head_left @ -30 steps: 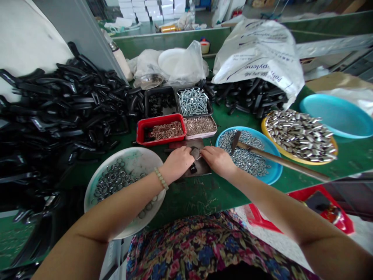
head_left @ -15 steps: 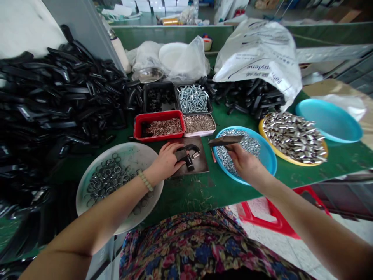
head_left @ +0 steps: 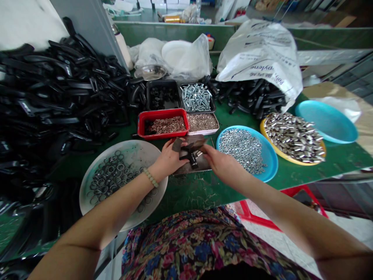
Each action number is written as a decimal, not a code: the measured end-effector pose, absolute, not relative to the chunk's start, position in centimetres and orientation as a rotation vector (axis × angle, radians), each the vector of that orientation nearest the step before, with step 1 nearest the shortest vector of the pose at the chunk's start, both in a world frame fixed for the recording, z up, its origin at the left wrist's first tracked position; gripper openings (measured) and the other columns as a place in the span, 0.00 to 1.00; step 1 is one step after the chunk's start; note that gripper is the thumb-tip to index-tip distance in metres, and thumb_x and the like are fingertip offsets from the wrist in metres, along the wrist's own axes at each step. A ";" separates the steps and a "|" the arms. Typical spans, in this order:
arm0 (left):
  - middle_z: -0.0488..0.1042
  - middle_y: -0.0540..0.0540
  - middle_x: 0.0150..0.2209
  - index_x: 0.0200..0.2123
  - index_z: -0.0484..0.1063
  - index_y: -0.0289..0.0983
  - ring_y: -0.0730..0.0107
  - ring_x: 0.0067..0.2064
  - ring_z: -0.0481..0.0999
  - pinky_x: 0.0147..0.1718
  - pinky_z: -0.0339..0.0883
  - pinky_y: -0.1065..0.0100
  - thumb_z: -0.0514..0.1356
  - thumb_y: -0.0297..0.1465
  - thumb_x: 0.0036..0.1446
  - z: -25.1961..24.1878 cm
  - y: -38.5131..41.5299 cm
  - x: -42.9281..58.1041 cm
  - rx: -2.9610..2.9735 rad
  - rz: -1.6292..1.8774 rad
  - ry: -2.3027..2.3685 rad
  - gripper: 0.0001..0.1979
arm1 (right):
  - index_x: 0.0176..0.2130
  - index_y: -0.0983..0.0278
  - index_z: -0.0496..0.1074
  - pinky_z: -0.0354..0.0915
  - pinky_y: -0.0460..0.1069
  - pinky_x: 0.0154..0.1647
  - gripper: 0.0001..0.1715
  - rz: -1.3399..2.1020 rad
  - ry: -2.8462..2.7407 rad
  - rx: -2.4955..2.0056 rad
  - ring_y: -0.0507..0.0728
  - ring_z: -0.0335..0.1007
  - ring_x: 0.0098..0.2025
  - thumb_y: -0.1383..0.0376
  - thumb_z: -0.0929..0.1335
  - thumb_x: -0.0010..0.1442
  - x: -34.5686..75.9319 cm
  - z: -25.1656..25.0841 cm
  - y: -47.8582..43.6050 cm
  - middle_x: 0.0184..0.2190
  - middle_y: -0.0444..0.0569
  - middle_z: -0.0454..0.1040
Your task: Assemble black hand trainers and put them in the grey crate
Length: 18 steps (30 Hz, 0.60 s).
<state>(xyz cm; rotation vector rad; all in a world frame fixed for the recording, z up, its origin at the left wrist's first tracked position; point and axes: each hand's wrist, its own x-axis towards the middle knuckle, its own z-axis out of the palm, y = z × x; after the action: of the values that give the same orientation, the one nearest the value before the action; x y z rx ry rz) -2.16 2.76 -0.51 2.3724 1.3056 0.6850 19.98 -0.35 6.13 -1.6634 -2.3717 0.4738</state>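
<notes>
Hammer: a dark, flat steel head (head_left: pixel 189 144), tilted, held in the right hand (head_left: pixel 222 166) and reaching across to just above the left hand (head_left: pixel 169 159); its handle is hidden.

Black part: a black plastic piece (head_left: pixel 190 160) with a small bright metal clip (head_left: pixel 198 154) at one end, lying between the hands, directly beneath the hammer.

Plate: a dark, scuffed steel plate (head_left: pixel 204 165), flat on the desk (head_left: pixel 192 198) under the black part, between the hands, its near edge by the left hand's heel.
</notes>
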 end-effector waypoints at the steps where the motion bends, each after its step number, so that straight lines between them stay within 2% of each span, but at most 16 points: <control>1: 0.68 0.41 0.55 0.55 0.60 0.37 0.60 0.59 0.63 0.61 0.48 0.51 0.63 0.34 0.52 -0.4 2.6 -2.1 2.383 0.662 1.308 0.28 | 0.53 0.61 0.64 0.66 0.50 0.28 0.19 0.487 -2.426 -1.649 0.58 0.75 0.30 0.61 0.55 0.67 20.0 6.0 -0.2 0.36 0.52 0.78; 3: 0.67 0.42 0.56 0.55 0.62 0.39 0.57 0.60 0.61 0.61 0.47 0.49 0.63 0.33 0.53 -0.2 2.1 -2.0 2.452 0.577 1.309 0.27 | 0.54 0.59 0.63 0.66 0.50 0.29 0.20 0.430 -2.420 -1.694 0.58 0.76 0.32 0.60 0.55 0.67 21.3 5.6 -0.1 0.40 0.51 0.78; 5: 0.67 0.42 0.55 0.54 0.65 0.41 0.54 0.59 0.61 0.59 0.51 0.48 0.60 0.31 0.56 0.1 1.4 -1.8 2.550 0.466 1.307 0.22 | 0.56 0.58 0.62 0.65 0.51 0.27 0.21 0.226 -2.291 -1.859 0.60 0.75 0.33 0.58 0.55 0.67 24.0 4.7 -0.1 0.42 0.52 0.77; 8: 0.70 0.39 0.50 0.57 0.64 0.38 0.56 0.52 0.66 0.51 0.62 0.54 0.51 0.26 0.61 1.0 0.7 -1.2 2.601 0.308 1.273 0.20 | 0.59 0.60 0.61 0.62 0.52 0.24 0.25 -0.151 -2.140 -2.163 0.62 0.73 0.32 0.57 0.55 0.66 29.1 2.8 -0.1 0.42 0.57 0.75; 10: 0.71 0.39 0.47 0.57 0.63 0.35 0.59 0.49 0.69 0.50 0.64 0.58 0.48 0.26 0.62 2.1 0.8 -0.7 2.510 0.344 1.271 0.20 | 0.59 0.61 0.62 0.63 0.54 0.27 0.25 -0.293 -2.171 -2.232 0.64 0.71 0.34 0.58 0.56 0.66 31.6 1.8 0.3 0.41 0.59 0.73; 13: 0.74 0.42 0.44 0.51 0.69 0.34 0.63 0.45 0.73 0.46 0.66 0.65 0.48 0.33 0.65 3.8 1.6 0.0 2.204 0.468 1.264 0.17 | 0.55 0.61 0.67 0.63 0.58 0.38 0.23 -0.392 -2.242 -2.075 0.67 0.66 0.43 0.58 0.58 0.65 32.1 1.6 2.5 0.44 0.60 0.71; 15: 0.76 0.44 0.37 0.42 0.72 0.35 0.65 0.38 0.75 0.39 0.68 0.67 0.47 0.36 0.65 4.2 2.1 0.2 2.027 0.422 1.308 0.17 | 0.52 0.60 0.71 0.61 0.57 0.43 0.21 -0.338 -2.292 -1.882 0.66 0.63 0.47 0.57 0.59 0.65 30.2 2.3 5.1 0.45 0.58 0.70; 18: 0.76 0.42 0.32 0.34 0.73 0.34 0.63 0.35 0.75 0.38 0.67 0.65 0.49 0.34 0.64 3.4 2.0 -0.2 2.106 0.268 1.498 0.15 | 0.48 0.61 0.73 0.59 0.54 0.42 0.18 -0.157 -2.465 -1.678 0.63 0.63 0.46 0.59 0.60 0.65 25.7 3.3 10.2 0.42 0.55 0.73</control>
<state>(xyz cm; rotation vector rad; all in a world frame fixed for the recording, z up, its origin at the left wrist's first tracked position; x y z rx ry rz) -0.22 1.99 3.44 2.1057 1.4980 0.2676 25.70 10.20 3.32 -1.6775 -2.4647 -0.1575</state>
